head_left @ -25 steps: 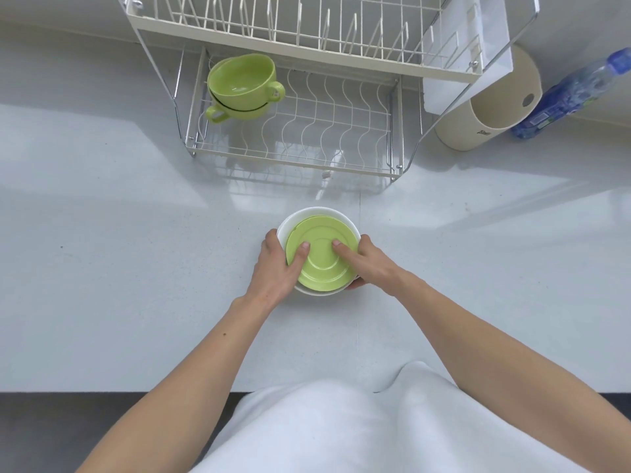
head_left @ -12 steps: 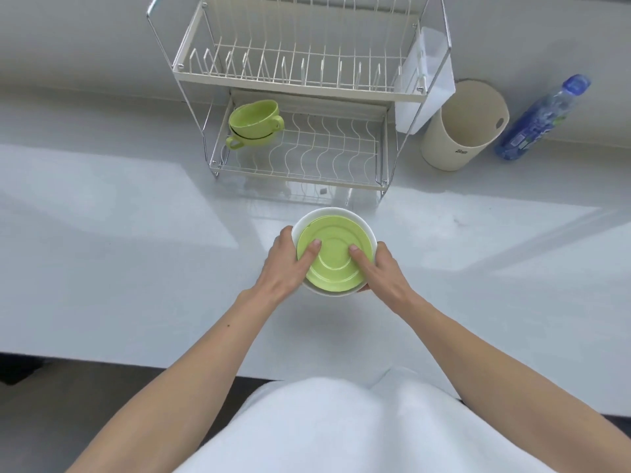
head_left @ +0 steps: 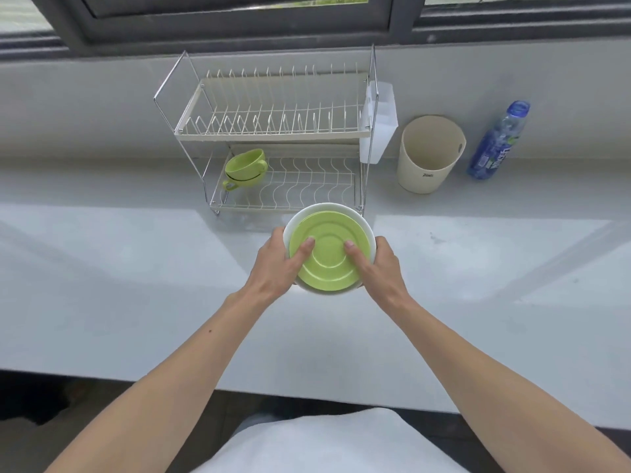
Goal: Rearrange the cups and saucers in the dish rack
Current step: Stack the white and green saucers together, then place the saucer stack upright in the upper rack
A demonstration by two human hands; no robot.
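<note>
Here we hold stacked saucers above the tabletop (head_left: 136, 268).
Our left hand (head_left: 278, 264) and right hand (head_left: 382, 268) clasp the glossy round green saucer (head_left: 329, 259) atop the white saucer (head_left: 358, 216), thumbs pressing its ringed face, before the wire dish rack (head_left: 273, 131).

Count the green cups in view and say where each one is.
2. Both sit stacked at the left end of the rack's lower shelf: the top cup nested in the bottom cup, handles pointing different ways. Further nested cups cannot be ruled out.

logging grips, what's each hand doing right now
Left hand: closed on the left edge of the saucer stack, thumb on the green saucer.
Right hand: closed on the stack's right edge, same way.
</note>
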